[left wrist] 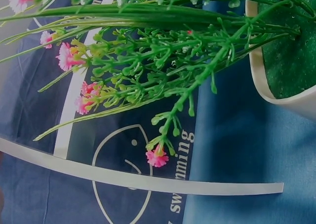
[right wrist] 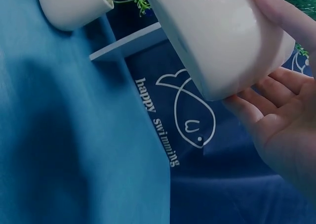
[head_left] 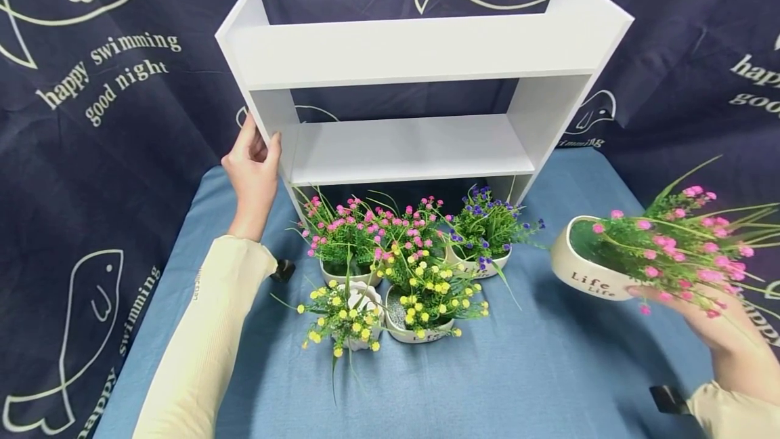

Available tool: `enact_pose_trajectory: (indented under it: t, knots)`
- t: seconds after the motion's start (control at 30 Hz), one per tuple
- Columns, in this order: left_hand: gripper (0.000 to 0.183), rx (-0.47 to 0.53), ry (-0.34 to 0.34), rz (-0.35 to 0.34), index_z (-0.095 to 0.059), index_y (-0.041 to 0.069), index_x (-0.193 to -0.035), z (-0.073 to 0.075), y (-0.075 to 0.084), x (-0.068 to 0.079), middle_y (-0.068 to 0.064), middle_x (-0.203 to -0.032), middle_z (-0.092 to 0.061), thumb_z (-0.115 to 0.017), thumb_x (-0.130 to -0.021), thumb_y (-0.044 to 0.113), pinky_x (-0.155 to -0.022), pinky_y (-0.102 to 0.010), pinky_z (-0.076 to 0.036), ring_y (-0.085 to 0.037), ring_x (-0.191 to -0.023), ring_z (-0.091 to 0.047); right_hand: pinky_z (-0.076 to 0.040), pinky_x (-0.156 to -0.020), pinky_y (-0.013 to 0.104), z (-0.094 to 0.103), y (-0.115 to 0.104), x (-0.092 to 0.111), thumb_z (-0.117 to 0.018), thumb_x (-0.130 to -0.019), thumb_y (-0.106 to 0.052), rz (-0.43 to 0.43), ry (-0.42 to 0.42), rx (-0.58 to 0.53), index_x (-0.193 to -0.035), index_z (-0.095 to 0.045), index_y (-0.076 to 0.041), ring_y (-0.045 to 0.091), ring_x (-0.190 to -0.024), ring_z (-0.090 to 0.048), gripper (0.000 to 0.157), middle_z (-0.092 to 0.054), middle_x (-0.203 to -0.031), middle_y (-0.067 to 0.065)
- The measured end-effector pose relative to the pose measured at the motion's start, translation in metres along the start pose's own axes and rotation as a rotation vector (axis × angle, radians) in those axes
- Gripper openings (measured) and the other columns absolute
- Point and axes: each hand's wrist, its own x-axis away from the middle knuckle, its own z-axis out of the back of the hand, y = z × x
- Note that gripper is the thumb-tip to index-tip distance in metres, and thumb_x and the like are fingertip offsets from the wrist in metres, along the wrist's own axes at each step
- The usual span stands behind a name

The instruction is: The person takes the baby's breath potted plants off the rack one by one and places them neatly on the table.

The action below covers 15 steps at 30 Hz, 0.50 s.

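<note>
In the head view, my left hand (head_left: pixel 251 178) grips the left side panel of a white shelf unit (head_left: pixel 402 53), thumb on the near side of the edge. My right hand (head_left: pixel 709 317) holds a cream oval pot (head_left: pixel 594 259) lettered "Life", raised at the right over the blue cloth. Pink artificial flowers (head_left: pixel 676 242) with long green blades spill from it, tilted to the right. The right wrist view shows the thumb on this pot's wall (right wrist: pixel 227 41) and fingers (right wrist: pixel 266 93) under its base. The left wrist view has the shelf's side panel edge (left wrist: pixel 163 181) below other pink flowers.
Several pots stand before the shelf: pink flowers (head_left: pixel 344 229) at left, purple flowers (head_left: pixel 484 222) at right, yellow flowers (head_left: pixel 423 286) and a small pot of yellow flowers (head_left: pixel 347 317) in front. A dark curtain (head_left: pixel 55 175) hangs behind the blue-covered table (head_left: pixel 487 385).
</note>
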Motion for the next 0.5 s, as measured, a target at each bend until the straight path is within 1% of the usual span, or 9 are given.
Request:
enact_pose_trajectory:
  t: [0.1, 0.17, 0.27, 0.3, 0.33, 0.37, 0.43, 0.47, 0.5]
  knots:
    - [0.046, -0.002, -0.007, -0.008, -0.059, 0.008, -0.134, 0.0, 0.0, 0.0, -0.017, -0.118, -0.068, -0.065, -0.089, 0.004, -0.082, -0.014, -0.054, -0.022, -0.11, -0.066, -0.044, -0.084, 0.004, 0.002, 0.004, 0.003, -0.054, -0.068, 0.035, -0.003, 0.024, -0.088, -0.138, -0.051, -0.011, -0.005, -0.11, -0.057, 0.083, -0.064, -0.124, -0.015]
    - [0.046, -0.004, -0.008, -0.012, -0.059, 0.008, -0.134, 0.0, 0.0, 0.0, -0.018, -0.118, -0.068, -0.065, -0.089, 0.004, -0.082, -0.014, -0.054, -0.022, -0.11, -0.066, -0.047, -0.076, 0.007, 0.002, 0.007, 0.007, -0.051, -0.068, 0.037, 0.006, 0.025, -0.145, -0.136, -0.051, -0.008, -0.002, -0.104, -0.06, 0.082, -0.065, -0.121, -0.013]
    - [0.047, 0.003, -0.005, -0.012, -0.058, 0.007, -0.135, 0.0, 0.0, 0.0, -0.018, -0.118, -0.068, -0.065, -0.088, 0.003, -0.083, -0.014, -0.054, -0.022, -0.11, -0.066, -0.049, -0.075, 0.008, 0.003, 0.01, 0.01, -0.048, -0.068, 0.039, 0.025, 0.01, -0.223, -0.134, -0.053, -0.004, 0.0, -0.102, -0.062, 0.078, -0.067, -0.119, -0.008]
    - [0.046, 0.007, -0.002, -0.006, -0.059, 0.008, -0.134, 0.0, 0.0, -0.001, -0.018, -0.118, -0.068, -0.065, -0.088, 0.003, -0.083, -0.014, -0.054, -0.021, -0.11, -0.066, -0.048, -0.08, 0.007, 0.003, 0.01, 0.01, -0.047, -0.068, 0.04, 0.034, 0.0, -0.223, -0.136, -0.05, -0.003, 0.0, -0.105, -0.061, 0.081, -0.066, -0.123, -0.007]
    - [0.046, 0.009, -0.001, -0.005, -0.059, 0.008, -0.134, 0.001, 0.0, -0.001, -0.018, -0.118, -0.068, -0.065, -0.088, 0.003, -0.082, -0.014, -0.055, -0.021, -0.11, -0.066, -0.048, -0.079, 0.007, 0.003, 0.01, 0.01, -0.048, -0.067, 0.04, 0.033, 0.0, -0.214, -0.134, -0.052, -0.003, 0.0, -0.103, -0.062, 0.08, -0.067, -0.12, -0.008]
    - [0.046, 0.012, 0.003, -0.001, -0.059, 0.008, -0.134, 0.001, 0.0, -0.001, -0.018, -0.118, -0.068, -0.065, -0.088, 0.003, -0.082, -0.014, -0.055, -0.021, -0.11, -0.067, -0.045, -0.086, 0.006, 0.003, 0.011, 0.011, -0.049, -0.066, 0.04, 0.04, -0.002, -0.207, -0.137, -0.05, -0.003, -0.001, -0.11, -0.06, 0.082, -0.065, -0.124, -0.008]
    - [0.046, 0.016, 0.005, 0.005, -0.059, 0.008, -0.134, 0.001, 0.0, -0.001, -0.018, -0.118, -0.068, -0.064, -0.088, 0.002, -0.082, -0.014, -0.054, -0.021, -0.11, -0.067, -0.042, -0.09, 0.005, 0.002, 0.013, 0.011, -0.051, -0.065, 0.04, 0.038, -0.005, -0.192, -0.14, -0.047, -0.004, -0.003, -0.113, -0.057, 0.087, -0.063, -0.127, -0.01]
    - [0.046, 0.012, 0.005, 0.003, -0.059, 0.007, -0.134, 0.001, 0.0, -0.001, -0.019, -0.117, -0.068, -0.064, -0.088, 0.002, -0.081, -0.013, -0.054, -0.021, -0.11, -0.067, -0.04, -0.091, 0.004, 0.001, 0.013, 0.012, -0.052, -0.064, 0.039, 0.028, -0.006, -0.165, -0.141, -0.046, -0.007, -0.004, -0.115, -0.056, 0.09, -0.062, -0.129, -0.012]
    - [0.046, 0.015, 0.004, 0.009, -0.059, 0.007, -0.134, 0.001, 0.0, -0.001, -0.018, -0.117, -0.068, -0.064, -0.088, 0.002, -0.081, -0.013, -0.054, -0.02, -0.11, -0.067, -0.039, -0.088, 0.003, 0.0, 0.013, 0.013, -0.055, -0.066, 0.036, -0.005, 0.005, -0.096, -0.14, -0.048, -0.014, -0.007, -0.113, -0.055, 0.089, -0.062, -0.126, -0.017]
